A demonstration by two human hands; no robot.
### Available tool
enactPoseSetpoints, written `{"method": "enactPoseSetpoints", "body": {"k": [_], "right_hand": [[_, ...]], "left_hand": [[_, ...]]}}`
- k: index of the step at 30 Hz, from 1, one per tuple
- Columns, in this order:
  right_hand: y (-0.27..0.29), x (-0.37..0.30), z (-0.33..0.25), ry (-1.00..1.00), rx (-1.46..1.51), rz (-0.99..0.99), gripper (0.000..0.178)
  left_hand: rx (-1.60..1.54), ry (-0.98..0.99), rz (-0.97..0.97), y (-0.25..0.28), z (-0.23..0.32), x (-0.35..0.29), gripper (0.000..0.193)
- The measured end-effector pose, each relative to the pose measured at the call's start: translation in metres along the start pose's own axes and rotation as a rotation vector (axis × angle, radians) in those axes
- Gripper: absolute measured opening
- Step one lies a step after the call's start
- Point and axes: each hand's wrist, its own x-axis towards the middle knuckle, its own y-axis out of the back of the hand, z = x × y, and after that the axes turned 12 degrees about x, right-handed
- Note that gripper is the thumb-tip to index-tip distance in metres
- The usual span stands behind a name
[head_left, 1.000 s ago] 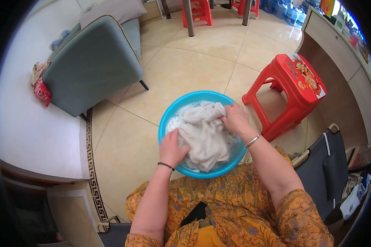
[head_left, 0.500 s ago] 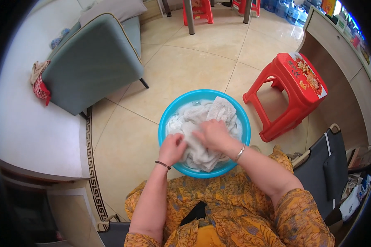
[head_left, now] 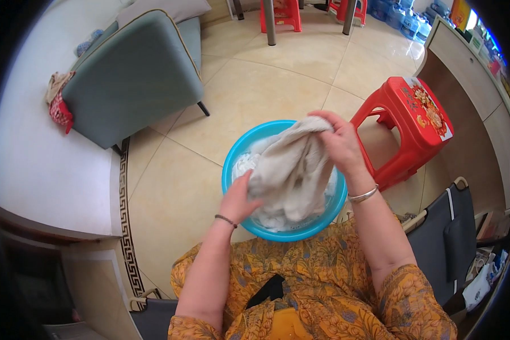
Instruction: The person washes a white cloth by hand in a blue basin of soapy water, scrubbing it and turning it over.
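Observation:
A round blue basin [head_left: 228, 170] stands on the floor just in front of my knees, with wet white laundry [head_left: 245, 164] and some suds inside. My right hand [head_left: 343, 146], with a silver bangle on its wrist, pinches the upper edge of an off-white towel [head_left: 292, 170] and holds it raised over the basin's right side. The towel hangs in folds and covers much of the laundry below. At the towel's lower left, my left hand [head_left: 238, 199] has its thumb and fingers apart and seems to touch the cloth; its fingertips are partly hidden.
A red plastic stool [head_left: 405, 122] stands right of the basin, close to my right hand. Beyond the basin at left is a grey-green sofa [head_left: 136, 79]. Dark folding-chair fabric [head_left: 445, 241] lies to my right. Table legs [head_left: 271, 25] and blue water bottles [head_left: 408, 24] are farther off.
My right hand has gone from down in the laundry to up and right, lifting the towel by its edge. My left hand has opened its fingers beside the cloth.

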Motion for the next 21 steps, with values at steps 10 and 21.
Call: {"method": "enactPoseSetpoints", "body": {"k": [10,21], "right_hand": [[-0.003,-0.036,0.034,0.030,-1.335,-0.454,0.068],[-0.037,-0.066,0.090,0.018,-1.479,-0.626,0.033]], "left_hand": [[0.077,0.268,-0.247,-0.015,0.019,0.001,0.084],[-0.292,0.085,-0.087,-0.027,-0.004,0.015,0.018]]}}
